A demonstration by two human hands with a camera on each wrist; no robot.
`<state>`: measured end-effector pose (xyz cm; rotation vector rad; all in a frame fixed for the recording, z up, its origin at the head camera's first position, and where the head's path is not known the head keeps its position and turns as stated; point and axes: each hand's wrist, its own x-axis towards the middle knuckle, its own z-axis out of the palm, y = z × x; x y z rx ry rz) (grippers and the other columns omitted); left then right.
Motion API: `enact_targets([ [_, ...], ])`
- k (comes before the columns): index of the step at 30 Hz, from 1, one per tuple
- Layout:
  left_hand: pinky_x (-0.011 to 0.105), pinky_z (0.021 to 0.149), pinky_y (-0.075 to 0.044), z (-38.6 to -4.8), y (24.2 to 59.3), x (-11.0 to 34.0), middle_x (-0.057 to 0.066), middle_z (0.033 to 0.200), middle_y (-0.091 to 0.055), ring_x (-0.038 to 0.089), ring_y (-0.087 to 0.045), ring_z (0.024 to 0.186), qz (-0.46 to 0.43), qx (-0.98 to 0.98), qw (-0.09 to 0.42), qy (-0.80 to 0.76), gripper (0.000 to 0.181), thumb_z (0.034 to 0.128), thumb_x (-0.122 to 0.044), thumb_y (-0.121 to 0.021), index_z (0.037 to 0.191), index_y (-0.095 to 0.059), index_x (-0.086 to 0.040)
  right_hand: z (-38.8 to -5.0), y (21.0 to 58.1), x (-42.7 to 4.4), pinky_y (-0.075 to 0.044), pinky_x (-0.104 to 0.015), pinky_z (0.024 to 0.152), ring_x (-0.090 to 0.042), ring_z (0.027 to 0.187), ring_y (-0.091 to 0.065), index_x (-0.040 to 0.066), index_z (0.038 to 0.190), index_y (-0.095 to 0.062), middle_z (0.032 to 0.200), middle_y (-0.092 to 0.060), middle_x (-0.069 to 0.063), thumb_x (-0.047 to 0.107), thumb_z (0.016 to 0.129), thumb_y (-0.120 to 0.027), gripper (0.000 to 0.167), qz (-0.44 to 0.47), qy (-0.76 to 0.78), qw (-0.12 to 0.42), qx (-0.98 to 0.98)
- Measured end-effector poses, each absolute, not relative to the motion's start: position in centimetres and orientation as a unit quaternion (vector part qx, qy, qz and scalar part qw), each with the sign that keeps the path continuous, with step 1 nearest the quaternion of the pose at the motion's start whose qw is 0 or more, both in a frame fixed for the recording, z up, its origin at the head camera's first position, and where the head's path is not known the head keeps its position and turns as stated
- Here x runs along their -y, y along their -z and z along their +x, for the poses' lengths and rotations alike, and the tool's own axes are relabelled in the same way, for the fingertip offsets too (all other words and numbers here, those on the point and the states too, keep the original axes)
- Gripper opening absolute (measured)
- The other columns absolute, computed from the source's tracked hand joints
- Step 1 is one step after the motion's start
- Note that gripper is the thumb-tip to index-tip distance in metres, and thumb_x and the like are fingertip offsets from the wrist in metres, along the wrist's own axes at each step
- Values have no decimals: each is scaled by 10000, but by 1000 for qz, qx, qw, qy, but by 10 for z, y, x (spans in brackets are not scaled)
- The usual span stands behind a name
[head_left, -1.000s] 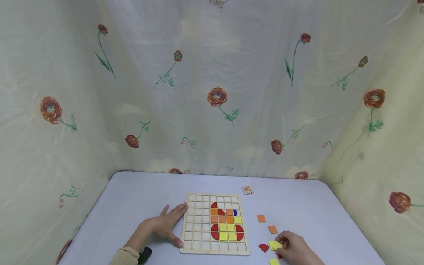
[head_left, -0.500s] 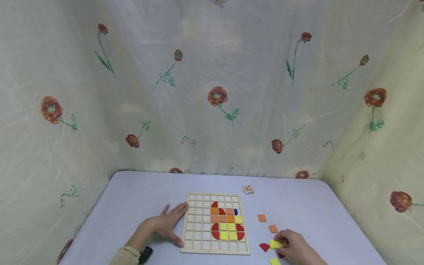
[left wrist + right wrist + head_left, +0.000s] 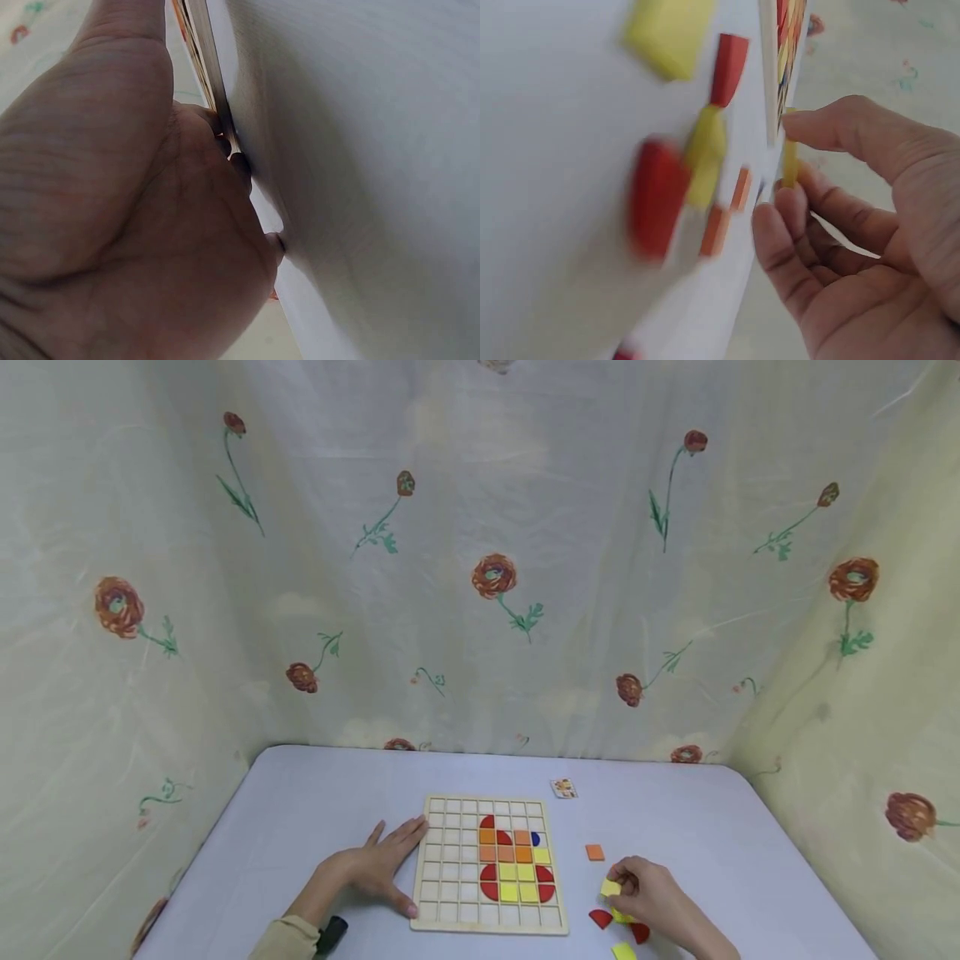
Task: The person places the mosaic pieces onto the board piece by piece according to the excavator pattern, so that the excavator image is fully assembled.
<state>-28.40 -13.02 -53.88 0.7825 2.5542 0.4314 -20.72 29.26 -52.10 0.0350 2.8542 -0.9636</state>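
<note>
A: Quick update on your hands?

B: Right hand (image 3: 652, 893): thumb + fingertips pinching a yellow tile (image 3: 611, 887) by opposite edges, a bit off the table (image 3: 705, 827), out past the board's right edge, nr its near right corner. Left hand (image 3: 378, 864) lies along the left edge of the board (image 3: 449, 890), fingers straight, thumb by the near left corner, gripping nothing.

A: Risks?

B: Edge-only hold, so if I twist or ease off it'd prob. flip out onto the loose bits. I'm low too: a drooping knuckle could shove the second yellow tile (image 3: 705, 161) or the red piece (image 3: 600, 918). & if my left hand pushes, the board could slide and jog the laid pieces (image 3: 507, 871).

A: Views differ?

B: Yep. Head cam gets the layout, the tile's face, + the card (image 3: 564, 788) just beyond the board's far right corner. Right wrist cam has the tile edge-on, so the lift's obvious, & both orange tiles (image 3: 715, 231); from the head my fingers hide most of one. Left wrist cam: my palm against the board's side, hardly any pattern.
</note>
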Motion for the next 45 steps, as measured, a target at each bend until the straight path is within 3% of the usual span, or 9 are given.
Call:
enact_targets([
  [5,603,1188,22,-283,537,130,88,1640,-60,277,-58,1512,289,-920,212,-157,1266,643,-674,-756,1556,-106,-85,-239,520,-261,-446,-240,618,-128,752,-502,93,963,-659,849,-604,2,101,738,-805,268,-19,324,58,-944],
  [13,596,1191,30,-285,541,131,75,1642,-54,259,-49,1514,289,-919,215,-159,1273,636,-688,-750,1558,-99,-98,-294,525,-218,-435,-219,598,-128,751,-503,95,959,-687,857,-607,-5,149,788,-776,200,-140,331,34,-933],
  [20,599,1190,23,-285,544,130,72,1642,-56,256,-53,1514,291,-918,216,-161,1269,638,-686,-752,1559,-100,-106,-327,537,-195,-468,-241,651,-145,758,-514,89,977,-702,871,-608,-16,176,823,-756,184,-147,351,60,-923],
  [35,588,1196,11,-287,543,132,57,1643,-56,243,-57,1514,290,-922,207,-153,1276,629,-700,-745,1560,-101,-112,-337,540,-187,-490,-260,687,-132,785,-535,119,1000,-730,918,-631,12,163,865,-720,142,-162,358,91,-915],
  [45,582,1197,22,-286,541,132,52,1644,-49,242,-47,1515,283,-922,213,-156,1275,627,-693,-751,1561,-98,-120,-338,536,-182,-487,-257,663,-143,756,-535,92,943,-688,860,-625,-2,113,841,-735,114,-146,364,97,-915],
])
